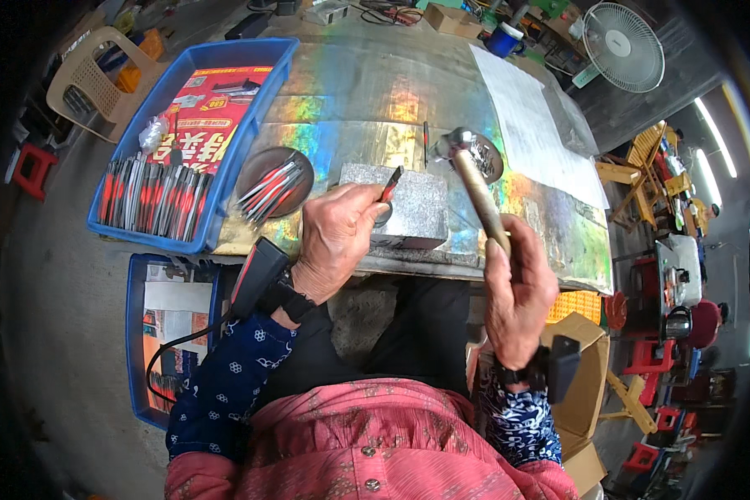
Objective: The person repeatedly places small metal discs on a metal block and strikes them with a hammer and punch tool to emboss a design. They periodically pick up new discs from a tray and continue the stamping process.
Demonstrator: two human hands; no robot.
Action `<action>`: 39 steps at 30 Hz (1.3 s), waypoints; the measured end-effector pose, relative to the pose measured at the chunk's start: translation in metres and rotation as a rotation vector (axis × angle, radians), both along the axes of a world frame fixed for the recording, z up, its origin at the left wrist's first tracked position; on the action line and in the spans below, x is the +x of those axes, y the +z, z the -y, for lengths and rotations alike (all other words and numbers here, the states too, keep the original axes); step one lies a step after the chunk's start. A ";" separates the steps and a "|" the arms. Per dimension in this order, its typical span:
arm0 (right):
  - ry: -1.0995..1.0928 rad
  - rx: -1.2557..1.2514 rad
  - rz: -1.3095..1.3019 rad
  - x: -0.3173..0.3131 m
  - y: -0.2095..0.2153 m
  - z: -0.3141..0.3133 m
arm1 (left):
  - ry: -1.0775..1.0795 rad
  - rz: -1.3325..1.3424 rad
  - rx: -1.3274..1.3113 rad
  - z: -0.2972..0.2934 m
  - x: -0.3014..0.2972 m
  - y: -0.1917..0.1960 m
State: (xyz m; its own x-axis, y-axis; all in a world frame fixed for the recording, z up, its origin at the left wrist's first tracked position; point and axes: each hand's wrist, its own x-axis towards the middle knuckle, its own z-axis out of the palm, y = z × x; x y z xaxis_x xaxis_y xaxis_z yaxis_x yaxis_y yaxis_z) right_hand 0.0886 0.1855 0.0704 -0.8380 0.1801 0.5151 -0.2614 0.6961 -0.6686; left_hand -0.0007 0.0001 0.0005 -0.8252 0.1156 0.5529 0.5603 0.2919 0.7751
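My left hand [337,233] is closed at the near left of a grey metal block [417,208]. It pinches a slim red-and-black piece [391,185] with a dark tip, angled up over the block; its lower part is hidden by my fingers. In my right hand [518,292] is the wooden handle of a hammer [478,193], raised and tilted, its shiny metal head far from me. Behind that head sits a round dish [496,163] of small metal parts. Left of the block, a brown dish [262,160] carries several slim red and grey pieces.
A blue tray [211,218] with rows of slim red-and-black pieces stands at the table's left. Below it is another blue tray [133,333]. White paper sheets [529,117] cover the right side, near a fan [623,46]. A cardboard box [577,375] stands at my right.
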 end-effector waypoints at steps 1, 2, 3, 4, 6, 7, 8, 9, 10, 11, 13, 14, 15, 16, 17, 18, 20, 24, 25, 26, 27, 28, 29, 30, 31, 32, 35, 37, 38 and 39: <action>0.037 0.126 -0.052 0.003 0.012 -0.001 | -0.001 0.012 -0.005 0.000 0.000 0.000; 0.051 0.197 -0.039 0.006 0.023 -0.001 | -0.002 0.020 -0.006 0.001 0.000 -0.001; 0.075 0.226 -0.011 0.010 0.033 0.001 | 0.003 0.024 -0.009 0.000 0.001 -0.001; 0.083 0.254 0.036 0.013 0.041 0.003 | 0.010 0.012 -0.003 0.000 0.000 -0.001; 0.101 0.249 0.024 0.017 0.050 0.008 | 0.022 -0.005 0.008 -0.001 0.001 -0.001; 0.095 0.218 0.048 0.019 0.054 0.010 | 0.018 0.007 0.029 -0.002 0.002 -0.001; 0.127 0.179 0.034 0.018 0.056 0.011 | 0.024 0.010 0.019 -0.002 0.003 -0.001; 0.158 0.242 0.037 0.016 0.058 0.011 | 0.026 0.008 0.013 -0.002 0.003 0.000; 0.176 0.261 0.068 0.014 0.060 0.013 | 0.027 0.005 0.005 -0.002 0.003 0.000; 0.174 0.243 0.088 0.014 0.063 0.013 | 0.025 -0.005 0.001 -0.002 0.002 0.000; 0.142 0.251 0.055 0.018 0.070 0.015 | 0.025 -0.017 -0.008 -0.001 0.002 0.000; 0.111 0.275 0.000 0.022 0.074 0.016 | 0.027 -0.012 -0.009 -0.001 0.002 -0.001; 0.108 0.195 -0.082 0.025 0.077 0.017 | 0.027 -0.007 -0.011 -0.001 0.003 -0.001; 0.144 0.083 -0.185 0.025 0.077 0.018 | 0.027 -0.009 -0.010 -0.001 0.002 -0.001; 0.118 0.008 -0.148 0.027 0.077 0.019 | 0.024 -0.007 -0.014 -0.001 0.002 -0.001; 0.182 0.030 -0.218 0.022 0.073 0.019 | 0.021 -0.009 -0.014 -0.001 0.001 -0.001; 0.152 0.321 -0.053 0.014 0.065 0.017 | 0.016 -0.003 -0.004 -0.001 0.002 -0.001; 0.171 0.194 0.164 0.009 0.058 0.012 | 0.014 0.020 0.008 -0.001 0.003 -0.001; 0.158 0.183 0.205 0.009 0.060 0.012 | 0.016 0.014 0.004 0.000 0.001 -0.001; 0.160 0.181 0.212 0.009 0.062 0.012 | 0.013 0.013 0.001 0.000 0.001 -0.001; 0.160 0.179 0.223 0.010 0.066 0.013 | 0.009 0.015 -0.002 0.000 0.001 -0.001; 0.168 0.197 0.164 0.011 0.071 0.014 | 0.005 0.011 -0.004 0.000 0.001 -0.002; 0.176 0.215 0.107 0.013 0.076 0.015 | 0.011 0.007 -0.011 0.000 0.001 -0.002; 0.175 0.218 0.087 0.014 0.080 0.015 | 0.015 0.001 -0.016 0.000 0.001 -0.002; 0.171 0.246 -0.081 0.015 0.083 0.017 | 0.020 -0.007 -0.017 0.000 0.001 -0.002; 0.161 0.135 -0.179 0.018 0.085 0.018 | 0.017 0.001 -0.014 -0.001 0.002 -0.003; 0.166 0.139 0.011 0.014 0.078 0.020 | 0.016 -0.003 -0.001 0.000 0.000 -0.002; 0.189 0.192 0.237 0.012 0.072 0.018 | 0.018 -0.015 -0.003 0.000 0.000 -0.002; 0.179 0.165 0.232 0.010 0.071 0.016 | 0.021 -0.020 0.003 0.000 -0.003 -0.001; 0.175 0.134 0.229 0.011 0.070 0.014 | 0.013 -0.004 0.002 0.001 0.000 -0.002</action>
